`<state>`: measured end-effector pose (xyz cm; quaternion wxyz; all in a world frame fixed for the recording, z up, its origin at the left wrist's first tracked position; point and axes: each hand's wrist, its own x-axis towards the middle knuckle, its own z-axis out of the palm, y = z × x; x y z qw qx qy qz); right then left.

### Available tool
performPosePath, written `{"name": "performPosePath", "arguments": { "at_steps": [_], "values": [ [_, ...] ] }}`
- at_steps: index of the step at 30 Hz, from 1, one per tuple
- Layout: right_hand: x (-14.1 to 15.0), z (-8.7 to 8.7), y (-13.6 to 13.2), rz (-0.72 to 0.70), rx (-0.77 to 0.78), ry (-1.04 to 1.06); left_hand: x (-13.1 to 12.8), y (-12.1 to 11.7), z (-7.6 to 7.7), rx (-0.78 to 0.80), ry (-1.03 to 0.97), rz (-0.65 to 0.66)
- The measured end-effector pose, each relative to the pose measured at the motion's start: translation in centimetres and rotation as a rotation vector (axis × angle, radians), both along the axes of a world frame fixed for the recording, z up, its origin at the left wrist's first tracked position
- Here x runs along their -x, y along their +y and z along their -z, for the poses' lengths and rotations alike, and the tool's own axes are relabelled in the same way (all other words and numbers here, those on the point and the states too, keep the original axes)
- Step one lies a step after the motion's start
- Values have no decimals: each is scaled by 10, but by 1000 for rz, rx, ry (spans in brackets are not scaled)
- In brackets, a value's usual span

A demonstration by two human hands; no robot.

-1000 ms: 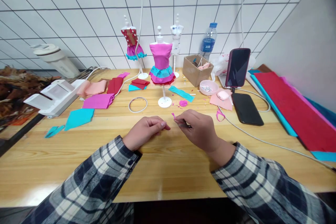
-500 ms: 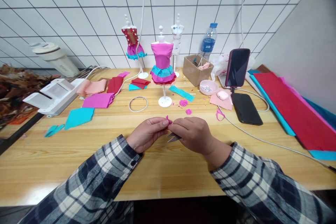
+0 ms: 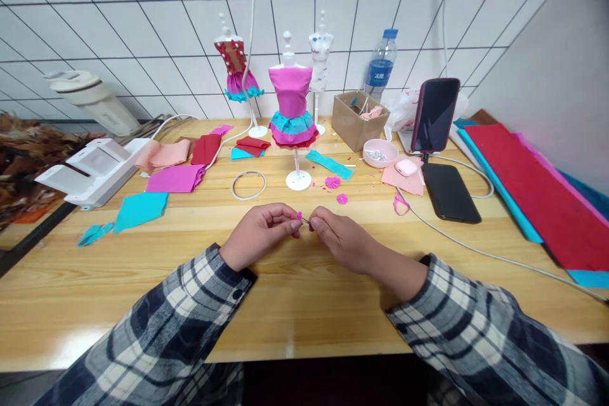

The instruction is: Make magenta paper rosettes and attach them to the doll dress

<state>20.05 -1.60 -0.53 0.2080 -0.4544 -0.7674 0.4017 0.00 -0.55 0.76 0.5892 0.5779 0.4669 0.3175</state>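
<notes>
Between thumb and fingertips, my left hand [image 3: 264, 231] pinches a small magenta crepe paper piece [image 3: 299, 216]. My right hand [image 3: 345, 238] is closed around scissors, mostly hidden in the fist; just a thin grey tip [image 3: 306, 221] shows, pointing at the paper. Past the hands stands a mini dress form [image 3: 291, 92] in a magenta top with a tiered turquoise, magenta and red skirt. By its base lie two magenta rosettes [image 3: 332, 183] and a turquoise strip [image 3: 329, 165].
Two more dress forms stand behind, one in a red and magenta dress [image 3: 236, 70]. Folded papers [image 3: 175, 178] and a white ring [image 3: 248, 185] lie left. Rightward are a cardboard box [image 3: 359, 120], a pink bowl [image 3: 380, 153], a black phone [image 3: 451, 193], a cable and long paper sheets [image 3: 533, 196].
My right hand has turned, so the scissor blades that pointed out below it are now hidden except for a thin tip at the paper. The view has shifted slightly.
</notes>
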Motion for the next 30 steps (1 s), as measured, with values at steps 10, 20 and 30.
{"name": "performPosePath", "arguments": {
  "at_steps": [10,20,30],
  "values": [
    [3,-3,-2,12,-5,-73,-3,-1,1,30,56,-3],
    [4,1,-2,19,-3,-78,-6,-2,0,33,92,45],
    [3,1,-2,-3,-3,-95,-3,0,0,27,95,32]
  ]
}}
